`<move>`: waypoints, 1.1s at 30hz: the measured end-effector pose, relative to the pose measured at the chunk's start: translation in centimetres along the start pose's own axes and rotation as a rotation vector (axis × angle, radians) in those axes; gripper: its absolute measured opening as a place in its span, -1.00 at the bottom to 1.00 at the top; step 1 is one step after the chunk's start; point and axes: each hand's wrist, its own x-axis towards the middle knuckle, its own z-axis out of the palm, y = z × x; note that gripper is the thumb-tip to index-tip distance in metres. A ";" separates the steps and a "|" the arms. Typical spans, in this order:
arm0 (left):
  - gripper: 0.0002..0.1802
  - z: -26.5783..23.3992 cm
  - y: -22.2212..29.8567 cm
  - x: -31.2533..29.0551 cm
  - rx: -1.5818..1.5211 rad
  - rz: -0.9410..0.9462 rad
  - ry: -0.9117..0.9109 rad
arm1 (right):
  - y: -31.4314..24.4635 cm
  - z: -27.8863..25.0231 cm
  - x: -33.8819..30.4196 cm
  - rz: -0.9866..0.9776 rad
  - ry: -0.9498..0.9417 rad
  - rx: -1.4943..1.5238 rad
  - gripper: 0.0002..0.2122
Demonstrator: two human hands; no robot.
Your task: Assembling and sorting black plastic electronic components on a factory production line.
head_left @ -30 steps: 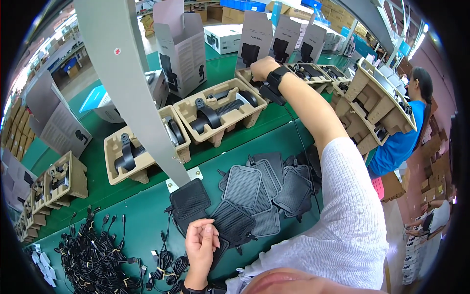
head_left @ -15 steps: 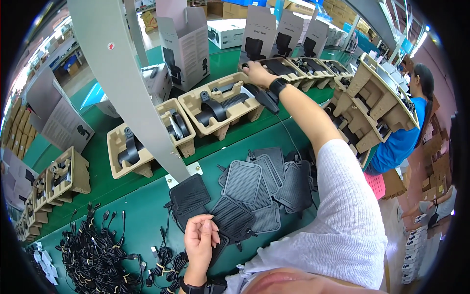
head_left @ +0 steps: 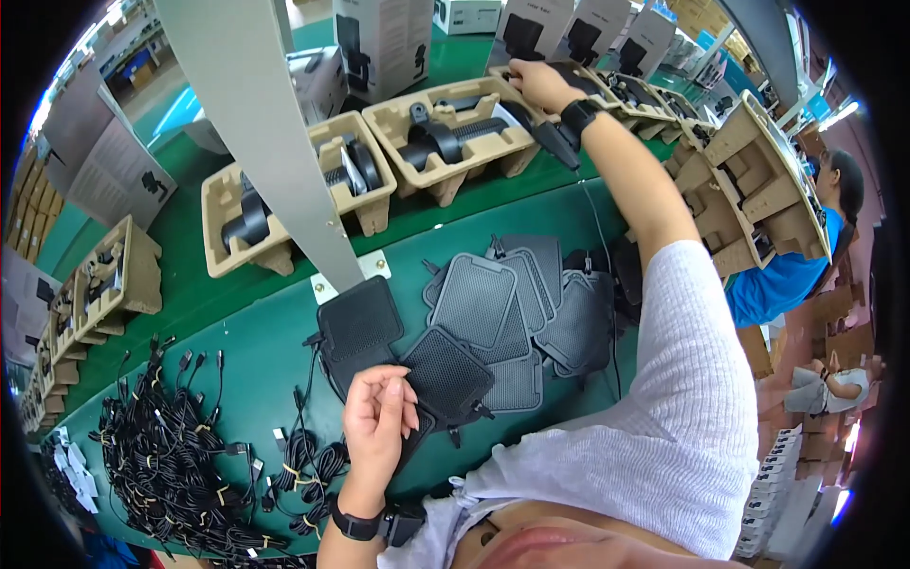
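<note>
My right hand [head_left: 545,87] is stretched out to a moulded pulp tray at the back, its fingers bent down over the near end of that tray. Whatever those fingertips grip is hidden. Just below the wrist, a dark flat part [head_left: 557,145] with a thin cable trailing from it overhangs the corner of a nearer pulp tray [head_left: 453,177]. My left hand [head_left: 377,422] is loosely curled, thumb against the fingers, with nothing visible in it. It rests beside a black mesh pad [head_left: 449,376]. Several more mesh pads [head_left: 474,302] lie overlapped to its right.
A tangled heap of tied black cables [head_left: 171,465] lies at left. A metal post [head_left: 242,123] rises from the green bench. Pulp trays holding black parts line the back, before upright printed cartons [head_left: 381,47]. Stacked trays [head_left: 758,190] stand at right, near a person in blue [head_left: 787,284].
The view has shifted, so the trays and pads sit higher in the picture. My right hand stays at the far tray, and my left hand remains curled beside the pads.
</note>
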 end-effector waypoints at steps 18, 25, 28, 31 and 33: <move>-0.87 0.5 -0.4 -0.7 0.030 0.026 -0.021 | 3.5 -1.3 -2.0 -0.061 -0.136 -0.039 -0.63; -0.87 0.6 -0.4 -0.8 0.059 0.087 -0.037 | -4.4 -5.9 -5.3 -0.122 0.296 -0.219 -0.68; -0.87 0.7 -0.7 -0.7 0.061 0.133 -0.048 | -10.4 -8.9 -8.0 -0.353 0.354 0.011 -0.67; -0.87 0.3 -0.7 -0.9 0.069 0.139 -0.049 | -19.6 -11.6 -13.7 -0.681 -0.065 0.145 -0.48; -0.87 0.3 -0.7 -0.8 0.074 0.146 -0.067 | -22.0 -11.3 -17.1 -0.822 -0.247 0.081 -0.34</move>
